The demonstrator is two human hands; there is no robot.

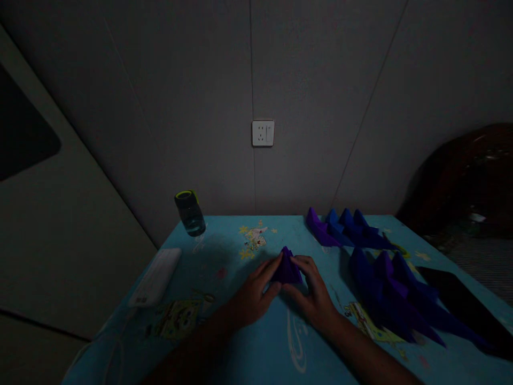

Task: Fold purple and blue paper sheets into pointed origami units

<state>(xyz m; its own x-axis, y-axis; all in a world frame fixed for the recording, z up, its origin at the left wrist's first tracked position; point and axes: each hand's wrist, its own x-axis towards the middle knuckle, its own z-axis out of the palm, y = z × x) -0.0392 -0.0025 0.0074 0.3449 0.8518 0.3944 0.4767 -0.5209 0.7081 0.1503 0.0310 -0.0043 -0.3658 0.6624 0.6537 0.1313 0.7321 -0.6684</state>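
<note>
Two bare hands meet near the centre of the frame in the head view, both grasping a purple folded paper piece that stands on the bench with its peak up. The left hand comes in from the lower left, its extended fingers slanting up along the piece's left side and its thumb near the base. The right hand comes from the lower right, fingers bent, fingertips on the upper right side, thumb pointing inward. The two thumbs nearly meet in front of the paper; both forearms slant upward from the bottom edge.

Left of centre, a drinking bottle with a yellow-green ring at its top stands near the wall; its lower part looks paler, though whether that is liquid I cannot tell. Right of centre at the back, a row of purple and blue paper boats sits with peaks up. Nearer, at lower right, lies a cluster of larger-looking blue-violet paper boats, just beside a flat black slab. A white power bank lies at lower left.
</note>
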